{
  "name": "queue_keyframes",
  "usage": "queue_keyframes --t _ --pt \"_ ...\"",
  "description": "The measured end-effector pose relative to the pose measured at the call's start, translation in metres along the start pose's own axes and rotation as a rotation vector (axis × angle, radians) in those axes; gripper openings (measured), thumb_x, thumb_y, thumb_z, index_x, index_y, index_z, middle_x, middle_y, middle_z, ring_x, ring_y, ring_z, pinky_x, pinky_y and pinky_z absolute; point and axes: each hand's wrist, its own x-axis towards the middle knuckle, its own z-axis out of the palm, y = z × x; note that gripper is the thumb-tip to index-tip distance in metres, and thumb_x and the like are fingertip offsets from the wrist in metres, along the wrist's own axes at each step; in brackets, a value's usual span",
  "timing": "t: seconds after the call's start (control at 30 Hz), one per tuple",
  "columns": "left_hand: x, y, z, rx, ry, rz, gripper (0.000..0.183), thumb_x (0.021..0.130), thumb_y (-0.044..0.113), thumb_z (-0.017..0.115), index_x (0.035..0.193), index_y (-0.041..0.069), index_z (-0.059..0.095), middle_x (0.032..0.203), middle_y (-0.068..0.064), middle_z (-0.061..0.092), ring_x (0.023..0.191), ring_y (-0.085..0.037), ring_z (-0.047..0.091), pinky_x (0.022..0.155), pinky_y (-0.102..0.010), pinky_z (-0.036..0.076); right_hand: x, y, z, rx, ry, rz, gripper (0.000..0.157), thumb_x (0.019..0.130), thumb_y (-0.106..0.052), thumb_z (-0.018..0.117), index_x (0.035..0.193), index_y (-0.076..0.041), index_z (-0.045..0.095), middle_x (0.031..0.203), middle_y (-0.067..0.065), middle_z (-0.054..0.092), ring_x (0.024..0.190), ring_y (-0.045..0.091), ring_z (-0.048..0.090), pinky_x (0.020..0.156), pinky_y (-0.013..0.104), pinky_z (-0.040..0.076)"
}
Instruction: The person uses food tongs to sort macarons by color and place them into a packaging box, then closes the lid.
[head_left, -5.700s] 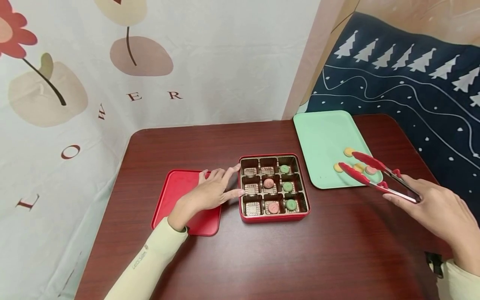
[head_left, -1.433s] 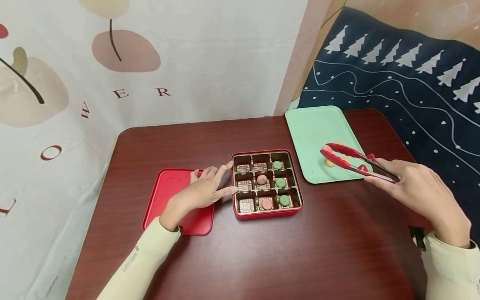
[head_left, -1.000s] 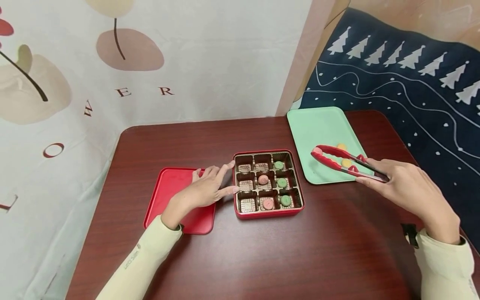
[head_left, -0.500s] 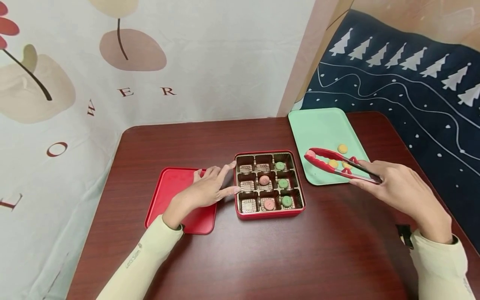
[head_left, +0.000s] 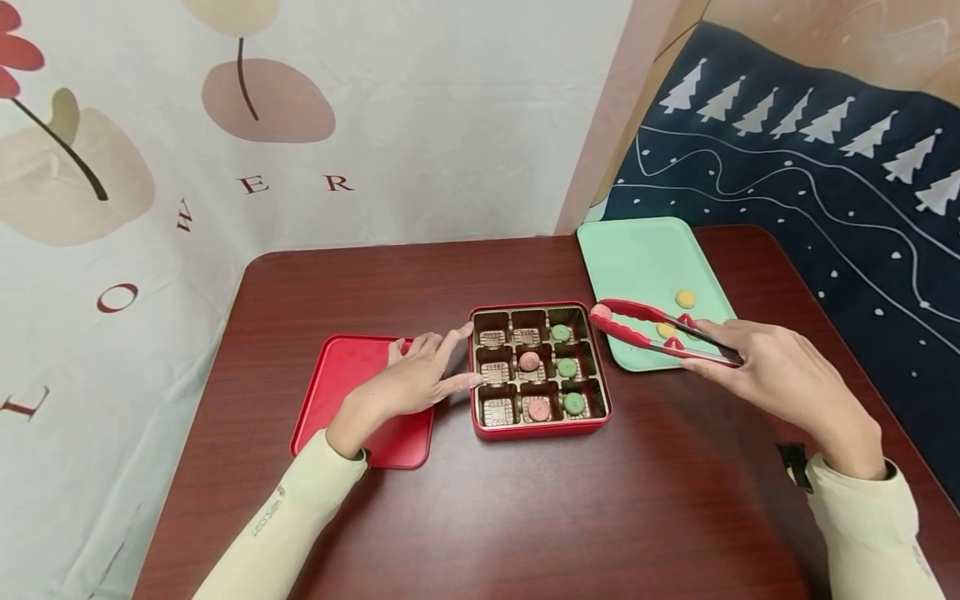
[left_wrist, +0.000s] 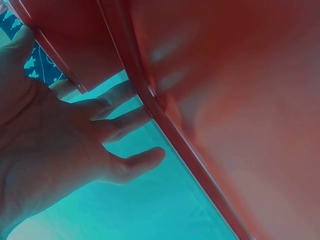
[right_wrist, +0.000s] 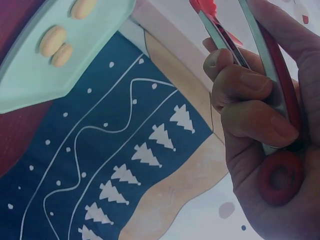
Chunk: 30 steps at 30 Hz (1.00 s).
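My right hand [head_left: 780, 375] grips a pair of red-tipped tongs [head_left: 637, 340], its fingers curled round the handles in the right wrist view. Between the tong tips sits a pink macaron [head_left: 602, 312], at the box's right rim near the far corner. The red square box [head_left: 542, 431] has a gold insert with compartments in three columns. Green macarons [head_left: 574, 403] fill the right column; two pink macarons [head_left: 538, 409] lie in the middle column's centre and near compartments. My left hand [head_left: 408, 379] has its fingers spread, thumb and index fingertip touching the box's left side.
A red lid [head_left: 337, 392] lies left of the box, partly under the left hand. The mint-green tray [head_left: 637, 258] at the back right bears several yellow macarons [head_left: 686, 298]. A white printed cloth hangs behind the table; a dark blue one stands beyond the tray.
The tongs picked up the pink macaron from the tray, and the right hand carried it left to the box's right rim. The left hand stayed against the box.
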Motion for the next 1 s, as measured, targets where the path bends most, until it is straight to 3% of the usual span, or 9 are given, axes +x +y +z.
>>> queue_keyframes --t 0.43,0.83,1.0 --pt "0.000 -0.001 0.002 -0.001 0.003 -0.004 0.086 0.107 0.059 0.062 0.172 0.019 0.023 0.151 -0.025 0.051 0.147 -0.046 0.041 0.115 -0.079 0.017 0.008 -0.006 0.007 -0.010 0.015 -0.072 0.067 0.081 -0.029 0.099 0.136 0.000 0.076 0.103 0.014 0.078 0.078 0.021 0.065 0.062 0.042 0.051" --pt "0.000 -0.001 0.001 0.013 0.007 0.005 0.084 0.108 0.060 0.061 0.171 0.018 0.024 0.151 -0.025 0.051 0.146 -0.047 0.042 0.115 -0.078 0.018 0.017 -0.018 0.009 0.009 0.008 -0.110 0.065 0.083 -0.031 0.098 0.139 -0.004 0.075 0.118 0.022 0.078 0.092 0.030 0.074 0.065 0.045 0.056" --pt "0.000 0.000 0.001 0.012 0.006 0.007 0.083 0.108 0.058 0.062 0.171 0.018 0.024 0.151 -0.026 0.051 0.147 -0.047 0.041 0.115 -0.079 0.017 0.021 -0.022 0.010 0.015 0.008 -0.123 0.064 0.084 -0.030 0.097 0.139 -0.005 0.075 0.116 0.021 0.078 0.086 0.026 0.072 0.061 0.041 0.053"
